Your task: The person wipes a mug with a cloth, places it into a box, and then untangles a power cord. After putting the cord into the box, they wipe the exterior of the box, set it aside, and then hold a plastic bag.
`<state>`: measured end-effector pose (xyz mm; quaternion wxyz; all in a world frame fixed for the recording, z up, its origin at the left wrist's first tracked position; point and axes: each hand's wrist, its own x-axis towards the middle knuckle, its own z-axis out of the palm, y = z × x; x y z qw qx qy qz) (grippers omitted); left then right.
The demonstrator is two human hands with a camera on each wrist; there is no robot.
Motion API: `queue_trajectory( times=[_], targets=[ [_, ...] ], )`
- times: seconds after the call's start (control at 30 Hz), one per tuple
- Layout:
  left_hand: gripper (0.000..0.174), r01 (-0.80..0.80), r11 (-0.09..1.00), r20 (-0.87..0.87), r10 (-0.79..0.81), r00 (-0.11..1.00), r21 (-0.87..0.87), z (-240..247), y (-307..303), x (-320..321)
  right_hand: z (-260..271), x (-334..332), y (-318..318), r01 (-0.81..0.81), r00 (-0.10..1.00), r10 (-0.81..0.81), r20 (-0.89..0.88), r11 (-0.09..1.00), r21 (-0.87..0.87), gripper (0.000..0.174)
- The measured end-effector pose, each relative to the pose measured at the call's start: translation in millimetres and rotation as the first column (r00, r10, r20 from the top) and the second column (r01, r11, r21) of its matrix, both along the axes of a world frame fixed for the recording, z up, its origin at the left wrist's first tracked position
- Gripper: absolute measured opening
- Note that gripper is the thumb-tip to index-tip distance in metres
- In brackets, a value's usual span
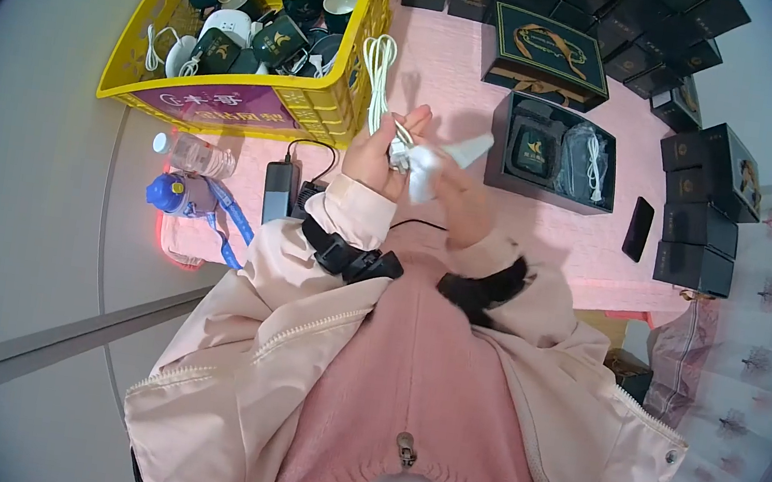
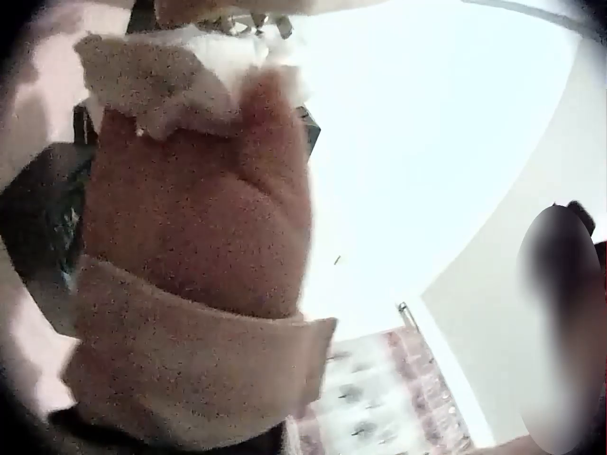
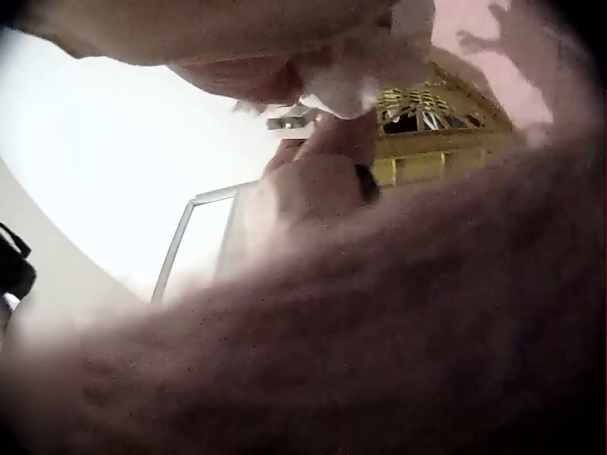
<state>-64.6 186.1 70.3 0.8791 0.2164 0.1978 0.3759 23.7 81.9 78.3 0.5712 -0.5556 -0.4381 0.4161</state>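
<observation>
A coiled white cable (image 1: 380, 74) with a metal-pronged plug (image 1: 399, 155) is in my left hand (image 1: 375, 158), the coil standing up past the fingers. My right hand (image 1: 465, 203) pinches a crumpled white tissue (image 1: 423, 170) against the plug end, and a loose corner sticks out to the right. The left wrist view has the right hand (image 2: 204, 199) with the tissue (image 2: 161, 81) bunched at its fingers. In the right wrist view the plug prongs (image 3: 289, 123) show beside the tissue (image 3: 341, 95), above the left hand (image 3: 318, 185).
A yellow crate (image 1: 345, 104) of dark green cups and white cables stands left. An open black gift box (image 1: 548, 196) holds a cup and a bagged cable. Behind and right are stacked dark boxes (image 1: 700, 224), a closed gift box (image 1: 547, 55) and a phone (image 1: 638, 228). Bottles (image 1: 194, 155) stand left.
</observation>
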Motion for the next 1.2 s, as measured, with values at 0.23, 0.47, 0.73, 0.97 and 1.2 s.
queue_trajectory(
  times=[0.23, 0.47, 0.73, 0.97, 1.2],
  targets=[
    [0.023, 0.173, 0.954, 0.161, -0.136, 0.977, -0.244, -0.8, -10.1, 2.9, -10.3, -0.8, 13.7, 0.183, 0.732, -0.35, 0.585, 0.927, 0.326, 0.032],
    [0.021, 0.211, 0.931, 0.067, -0.2, 0.977, -0.297, 1.3, -17.2, 0.9, -23.3, 11.9, 12.5, 0.25, 0.888, -0.33, 0.319, 0.931, 0.267, 0.028],
    [0.019, 0.3, 0.912, 0.192, -0.252, 0.948, -0.279, -0.5, -13.1, -0.6, -24.8, 48.1, 9.9, 0.44, 0.893, -0.448, -0.052, 0.891, -0.11, 0.027],
    [0.02, 0.346, 0.921, 0.269, -0.292, 0.918, -0.178, -0.5, -11.6, 4.5, -35.7, 22.7, 6.5, 0.337, 0.745, -0.503, 0.438, 0.851, 0.403, 0.032],
    [0.02, 0.41, 0.878, 0.307, -0.33, 0.893, -0.247, 2.8, -22.9, 15.5, -19.2, 32.1, -20.5, 0.416, 0.899, -0.411, 0.152, 0.909, 0.001, 0.035]
  ],
)
